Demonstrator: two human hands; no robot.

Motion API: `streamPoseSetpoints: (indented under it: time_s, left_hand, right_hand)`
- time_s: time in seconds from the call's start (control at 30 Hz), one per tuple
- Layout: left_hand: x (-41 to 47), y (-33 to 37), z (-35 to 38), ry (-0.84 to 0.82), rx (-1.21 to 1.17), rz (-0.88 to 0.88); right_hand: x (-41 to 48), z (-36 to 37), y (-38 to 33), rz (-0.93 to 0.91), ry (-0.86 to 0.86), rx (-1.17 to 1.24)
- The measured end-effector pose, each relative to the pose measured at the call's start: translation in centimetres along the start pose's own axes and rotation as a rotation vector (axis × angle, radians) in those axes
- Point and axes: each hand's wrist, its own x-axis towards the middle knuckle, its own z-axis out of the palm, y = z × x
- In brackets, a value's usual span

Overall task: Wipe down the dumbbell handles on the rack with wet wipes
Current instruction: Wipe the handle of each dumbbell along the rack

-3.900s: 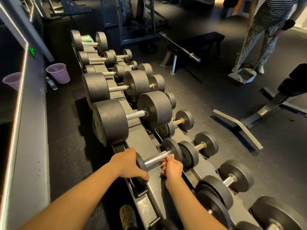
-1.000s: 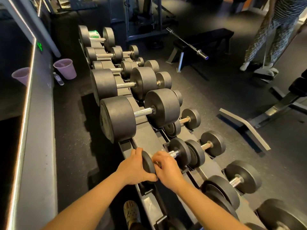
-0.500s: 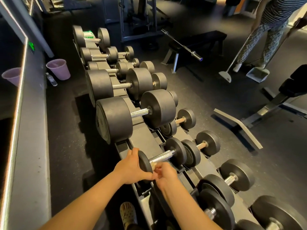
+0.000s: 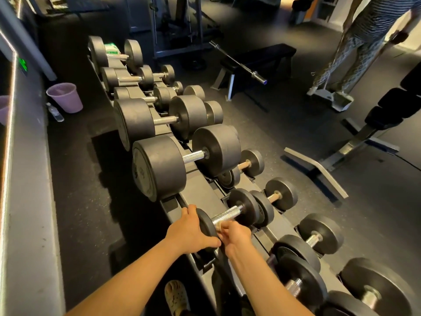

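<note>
A small dumbbell with a knurled chrome handle lies on the upper tier of the grey rack. My left hand grips its near black head, fingers curled over the rim. My right hand is curled round the near end of the handle, pinching a bit of pale wet wipe against the metal. Most of the wipe is hidden under the fingers. A green-and-white wipes pack sits on the farthest dumbbell.
Larger dumbbells fill the upper tier beyond; smaller ones line the lower tier on the right. A purple bin and a bottle stand by the left wall. Benches and a person sweeping are at right.
My right hand slid along the handle, covering it a second ago and since drawn back to its near end. The left hand has kept its hold on the head. The person behind has shifted.
</note>
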Motion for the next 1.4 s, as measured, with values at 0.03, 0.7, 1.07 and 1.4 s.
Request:
streamPoseSetpoints:
  time_s: [0.03, 0.7, 1.07, 1.4]
  left_hand:
    - [0.0, 0.0, 0.0, 0.0, 0.008, 0.002]
    - [1.5, -0.4, -8.8, 0.032, -0.208, 0.303]
    - [4.1, -0.2, -16.7, 0.409, 0.151, 0.382]
    - [6.6, -1.6, -20.1, 0.351, 0.201, 0.543]
  right_hand:
    - [0.2, 0.1, 0.4, -0.027, 0.034, -0.069]
    - [-5.5, 5.4, -6.9, -0.201, -0.423, -0.097]
    - [-5.9, 12.7, -9.9, -0.54, -0.444, -0.395]
    - [-3.0, 13.9, -10.9, -0.556, -0.493, -0.398]
